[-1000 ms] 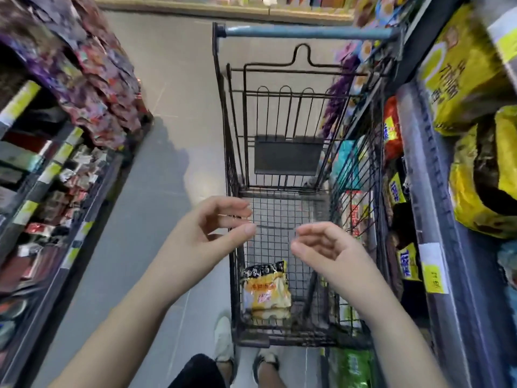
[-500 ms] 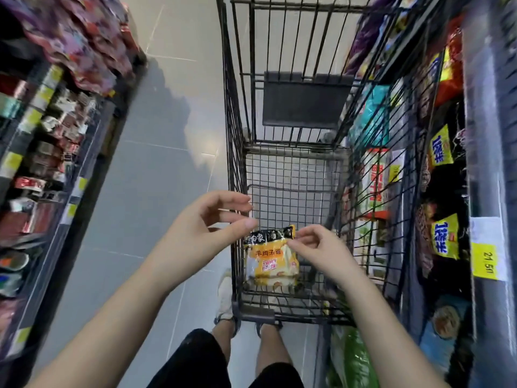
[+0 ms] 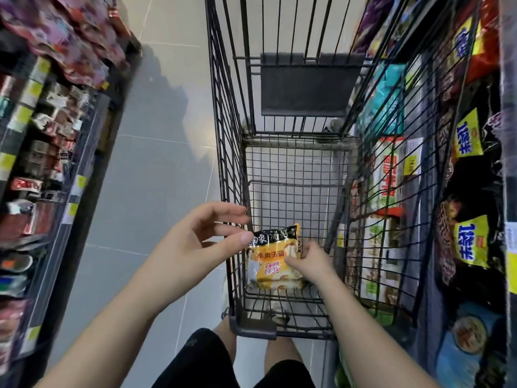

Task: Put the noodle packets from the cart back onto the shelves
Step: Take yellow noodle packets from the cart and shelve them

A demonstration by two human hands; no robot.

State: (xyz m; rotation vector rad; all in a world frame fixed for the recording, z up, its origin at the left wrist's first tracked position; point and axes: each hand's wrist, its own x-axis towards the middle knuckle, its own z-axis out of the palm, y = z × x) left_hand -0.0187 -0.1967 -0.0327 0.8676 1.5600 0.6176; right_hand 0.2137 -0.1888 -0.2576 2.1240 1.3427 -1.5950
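Note:
One yellow and black noodle packet [image 3: 270, 268] lies at the near end of the black wire cart [image 3: 232, 152], on its mesh floor. My right hand [image 3: 312, 260] is down inside the cart and pinches the packet's right edge, thumb on the front and fingers curled behind. My left hand [image 3: 201, 242] hovers above the cart's left rim with fingers relaxed and spread, holding nothing. The right shelves [image 3: 470, 242] beside the cart hold yellow, black and green noodle packets.
The cart stands close against the right shelves. Left shelves [image 3: 42, 163] with small red and dark packets line the other side of the grey tiled aisle [image 3: 156, 163]. My legs and feet are at the cart's near end. The folded child seat flap [image 3: 305, 85] is at the far end.
My view has tilted down and moved nearer the cart. My right hand dropped from above the cart into it and took hold of the packet's edge. My left hand stayed open over the rim.

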